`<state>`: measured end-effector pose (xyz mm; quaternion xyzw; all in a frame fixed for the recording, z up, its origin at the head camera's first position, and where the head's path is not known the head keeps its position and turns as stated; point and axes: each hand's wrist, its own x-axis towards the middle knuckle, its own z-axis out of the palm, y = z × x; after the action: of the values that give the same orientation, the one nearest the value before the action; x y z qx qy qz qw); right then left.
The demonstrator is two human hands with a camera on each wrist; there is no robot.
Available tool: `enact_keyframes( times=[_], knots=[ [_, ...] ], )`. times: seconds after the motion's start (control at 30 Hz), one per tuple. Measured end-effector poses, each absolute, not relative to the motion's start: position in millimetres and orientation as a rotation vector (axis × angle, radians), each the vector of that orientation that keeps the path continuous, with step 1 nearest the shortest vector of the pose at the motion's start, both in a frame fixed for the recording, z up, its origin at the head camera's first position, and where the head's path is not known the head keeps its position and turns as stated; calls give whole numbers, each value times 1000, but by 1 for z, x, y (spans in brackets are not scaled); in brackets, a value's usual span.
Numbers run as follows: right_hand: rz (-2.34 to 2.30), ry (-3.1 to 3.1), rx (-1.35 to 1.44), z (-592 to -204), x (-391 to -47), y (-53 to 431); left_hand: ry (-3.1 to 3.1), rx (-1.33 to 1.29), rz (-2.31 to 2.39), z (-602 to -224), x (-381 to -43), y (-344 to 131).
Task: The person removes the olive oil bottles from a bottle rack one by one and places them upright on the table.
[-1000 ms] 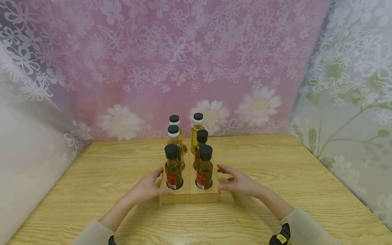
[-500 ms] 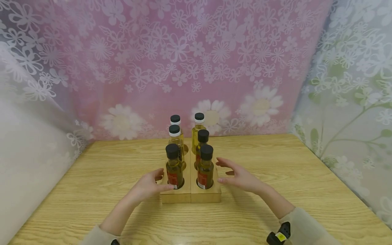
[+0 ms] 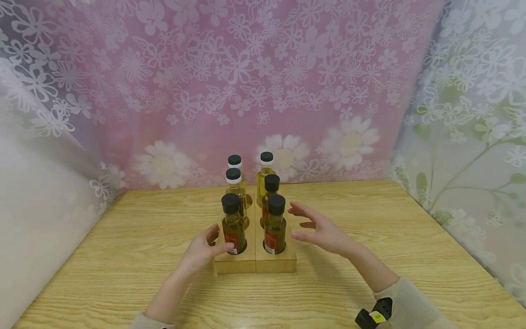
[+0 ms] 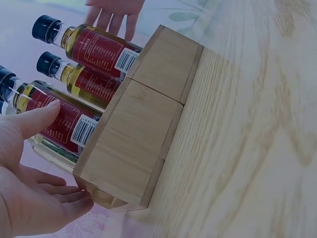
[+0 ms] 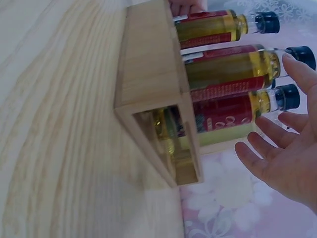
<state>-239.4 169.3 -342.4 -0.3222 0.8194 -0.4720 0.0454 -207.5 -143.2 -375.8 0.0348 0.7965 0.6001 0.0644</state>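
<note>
Two wooden bottle racks (image 3: 235, 267) stand side by side on the table, holding several oil bottles upright. My left hand (image 3: 200, 249) is at the left rack's near end, its thumb across the red label of the front left bottle (image 3: 232, 228). In the left wrist view, the fingers of that hand (image 4: 34, 198) lie loosely beside the rack's open side. Right of the racks, my right hand (image 3: 324, 232) hovers with spread, slightly bent fingers, beside the front right bottle (image 3: 275, 228). The right wrist view has its palm (image 5: 292, 163) facing the bottles with nothing held.
Behind the front pair stand a black-capped bottle (image 3: 271, 196) and bottles with dark green caps and white collars, such as the back right one (image 3: 266, 180). A pink floral curtain (image 3: 205, 91) hangs along the wood-grain table's (image 3: 135, 237) far edge.
My right hand has risen up and away from the right rack's side. My left thumb has shifted up from the rack's front edge onto the front left bottle's label. Racks and bottles stay put.
</note>
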Motion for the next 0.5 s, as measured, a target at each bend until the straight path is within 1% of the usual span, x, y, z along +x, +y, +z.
enact_keyframes(
  times=[0.23,0.5],
  knots=[
    [-1504,2534,-1028,-330,-235,160,2411,126,1831,-379,-207,-142],
    [-1618,2507,-917,-316,-235,142,2418,221,1770,-385,-208,-144]
  ],
)
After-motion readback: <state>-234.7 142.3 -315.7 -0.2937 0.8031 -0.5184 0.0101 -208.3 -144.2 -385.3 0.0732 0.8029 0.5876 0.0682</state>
